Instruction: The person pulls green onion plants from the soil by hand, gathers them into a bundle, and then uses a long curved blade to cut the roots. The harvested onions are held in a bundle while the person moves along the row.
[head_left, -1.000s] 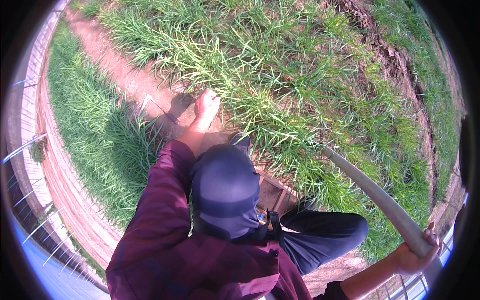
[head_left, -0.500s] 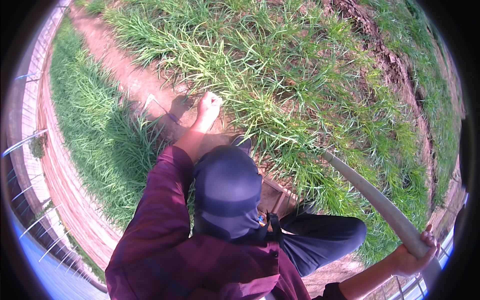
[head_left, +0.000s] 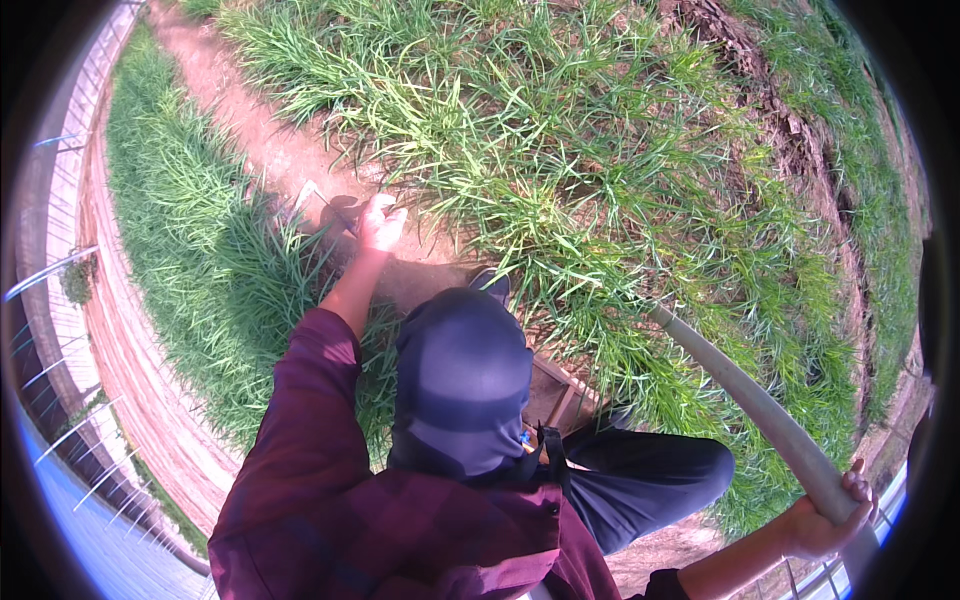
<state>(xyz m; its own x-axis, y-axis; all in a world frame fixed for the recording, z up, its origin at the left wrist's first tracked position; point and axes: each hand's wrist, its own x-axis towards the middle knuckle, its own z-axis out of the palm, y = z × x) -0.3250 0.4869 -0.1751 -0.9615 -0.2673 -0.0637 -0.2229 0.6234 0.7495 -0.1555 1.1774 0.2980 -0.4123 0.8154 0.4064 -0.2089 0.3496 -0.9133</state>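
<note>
My left hand (head_left: 380, 226) is over the bare soil path, its thumb apart from its loosely bent fingers, and I see nothing between them. Just left of it lies a small hand tool (head_left: 309, 194) with a pale head and a thin dark handle; the handle's near end comes close to my hand, and whether they touch is unclear. At the lower right, my right hand (head_left: 832, 520) wraps round a long pale pole (head_left: 750, 390). The pole slants up and left, and its far end meets the green grass-like plants (head_left: 560, 210).
A strip of dense green plants (head_left: 190, 200) borders the soil path (head_left: 235, 110) on the left. A wooden frame (head_left: 565, 390) is beside my bent leg (head_left: 650, 480). Metal bars (head_left: 45, 270) and a pale wall stand at the far left; a soil furrow (head_left: 800, 130) runs along the right.
My left hand has moved left and slightly nearer, from the plants' edge toward the hand tool, and its closed fingers have loosened. My right hand stays on the pole.
</note>
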